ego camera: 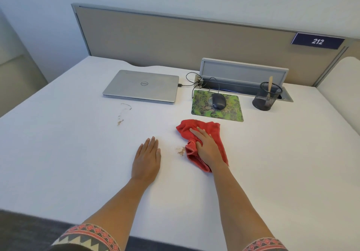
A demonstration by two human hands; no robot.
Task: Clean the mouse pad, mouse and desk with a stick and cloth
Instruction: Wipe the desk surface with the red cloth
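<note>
My right hand (207,147) lies on a crumpled red cloth (213,128) on the white desk (78,153), its thumb curled into a fold of the cloth. A brown smear (181,151) sits just left of the cloth. My left hand (147,158) rests flat on the desk, fingers straight. A green mouse pad (231,112) lies behind the cloth with a dark wired mouse (218,101) on it. A wooden stick (270,84) stands in a black mesh cup (266,98) to the pad's right. More brown marks (122,114) stain the desk at the left.
A shut silver laptop (142,86) lies at the back left, its cable running to an open cable tray (243,73). A beige partition (175,40) with a "212" sign (317,41) walls off the back. The desk's front edge is near my elbows.
</note>
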